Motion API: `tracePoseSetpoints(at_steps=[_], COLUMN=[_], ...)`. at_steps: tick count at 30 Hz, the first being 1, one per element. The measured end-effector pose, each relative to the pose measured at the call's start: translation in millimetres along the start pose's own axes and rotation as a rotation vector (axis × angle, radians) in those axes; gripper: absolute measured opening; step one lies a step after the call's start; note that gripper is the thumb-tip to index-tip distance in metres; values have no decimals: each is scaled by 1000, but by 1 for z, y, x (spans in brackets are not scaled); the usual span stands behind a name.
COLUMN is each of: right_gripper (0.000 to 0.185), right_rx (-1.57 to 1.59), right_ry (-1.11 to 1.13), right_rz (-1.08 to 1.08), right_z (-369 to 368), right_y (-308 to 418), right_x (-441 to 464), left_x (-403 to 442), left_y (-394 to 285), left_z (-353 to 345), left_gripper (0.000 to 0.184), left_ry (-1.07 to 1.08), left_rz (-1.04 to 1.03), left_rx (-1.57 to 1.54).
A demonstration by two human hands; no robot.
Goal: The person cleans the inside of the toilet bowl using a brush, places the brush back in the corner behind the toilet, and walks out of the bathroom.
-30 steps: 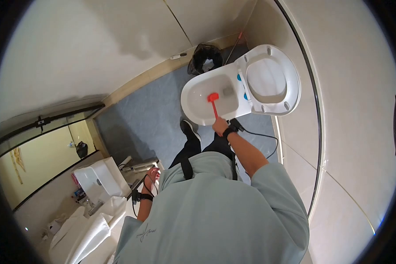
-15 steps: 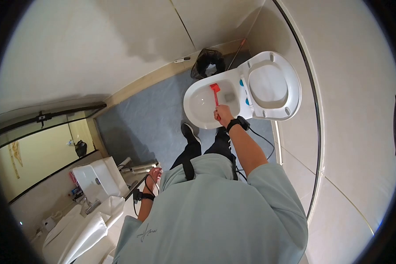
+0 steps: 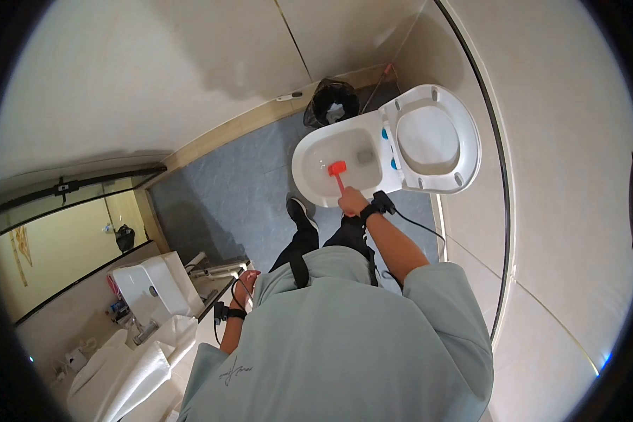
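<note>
My right hand (image 3: 353, 202) is closed around the handle of a red toilet brush (image 3: 337, 169). The brush head is down inside the bowl of the white toilet (image 3: 299, 169), against or just above the inner surface; I cannot tell which. The toilet lid and seat (image 3: 469, 141) are raised at the far right of the bowl. My left hand (image 3: 245, 283) hangs by my left hip, its fingers loosely apart and partly hidden by the shirt, with no object visible in it.
A black-lined trash bin (image 3: 323, 95) stands behind the toilet near the wall. A red-tipped stick (image 3: 387, 69) leans in the corner. At left are a white sink (image 3: 165, 278) and a white cloth (image 3: 158, 352). A cable (image 3: 418, 222) trails from my right wrist.
My right hand has drawn back toward my body, and the brush head has moved from the bowl's far side to its middle. My left hand stays in place.
</note>
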State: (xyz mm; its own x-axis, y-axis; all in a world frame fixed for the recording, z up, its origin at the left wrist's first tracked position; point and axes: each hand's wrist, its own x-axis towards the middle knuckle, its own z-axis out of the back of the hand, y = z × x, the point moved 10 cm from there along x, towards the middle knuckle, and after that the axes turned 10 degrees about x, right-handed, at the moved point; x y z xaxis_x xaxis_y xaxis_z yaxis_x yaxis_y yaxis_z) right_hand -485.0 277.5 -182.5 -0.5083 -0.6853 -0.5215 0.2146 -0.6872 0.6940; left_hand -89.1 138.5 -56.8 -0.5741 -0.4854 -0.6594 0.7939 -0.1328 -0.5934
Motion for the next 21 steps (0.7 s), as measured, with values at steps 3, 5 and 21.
tracePoseSetpoints(at_steps=[3,5,21], right_gripper=[19,17,20], right_rx=[-145,1029,74], right_ry=[14,170,115], right_rz=[207,-293,-14], right_z=[-1,-20,-29], right_y=[11,-13,81], right_x=[33,39,-52], left_x=[4,3,18], left_y=[9,23,-3], left_z=[0,-4,28], left_gripper=[26,26,24], left_ry=[26,67,84], left_rz=[78,239,-17], left_rx=[-70,-282,-108])
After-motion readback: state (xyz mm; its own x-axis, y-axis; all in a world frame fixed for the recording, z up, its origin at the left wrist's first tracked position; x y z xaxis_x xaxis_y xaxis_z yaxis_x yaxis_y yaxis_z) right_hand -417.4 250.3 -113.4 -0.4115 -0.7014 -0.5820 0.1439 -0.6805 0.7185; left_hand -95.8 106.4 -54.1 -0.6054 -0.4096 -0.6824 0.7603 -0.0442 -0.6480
